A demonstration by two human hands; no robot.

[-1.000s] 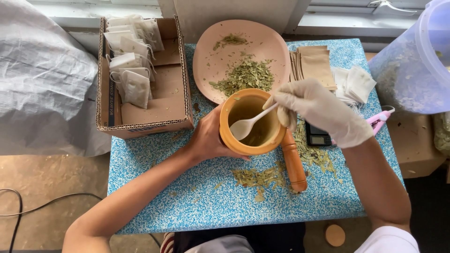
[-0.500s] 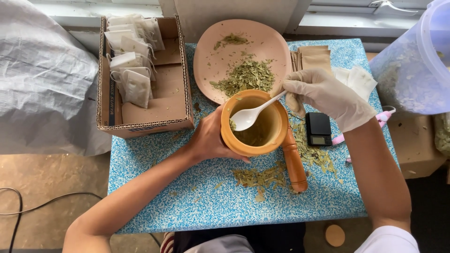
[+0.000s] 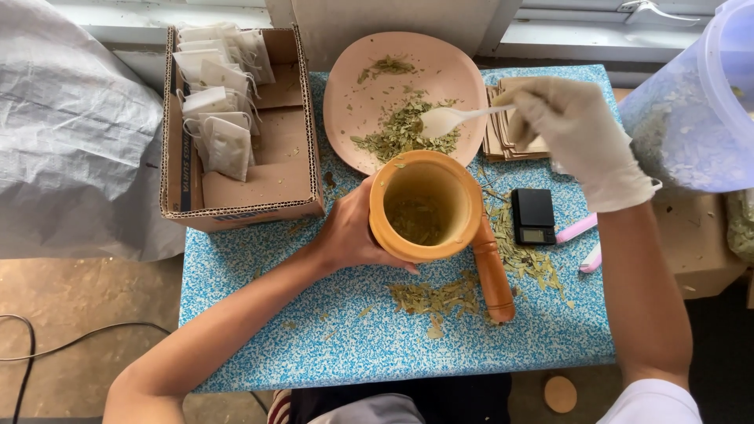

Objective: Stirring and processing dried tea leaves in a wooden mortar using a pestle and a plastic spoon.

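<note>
My bare left hand (image 3: 351, 232) grips the left side of an orange wooden mortar (image 3: 425, 206) with crushed green leaves at its bottom. My right hand (image 3: 580, 135), in a white glove, holds a white plastic spoon (image 3: 452, 118) by its handle. The spoon's bowl hovers over the pile of dried green leaves (image 3: 407, 132) on the pink plate (image 3: 361, 90) behind the mortar. A wooden pestle (image 3: 492, 271) lies on the speckled blue table (image 3: 330, 330) right of the mortar, among scattered leaves (image 3: 441, 298).
A cardboard box (image 3: 263, 188) with several filled white sachets stands at the left. Brown paper packets (image 3: 503, 137), a small black scale (image 3: 533, 215) and a pink tool (image 3: 577, 228) lie at the right. A clear tub of leaves (image 3: 695, 118) stands far right. A grey sack (image 3: 71, 133) lies left.
My right hand has lifted the spoon out of the mortar and carried it back over the plate. The left hand keeps its hold on the mortar.
</note>
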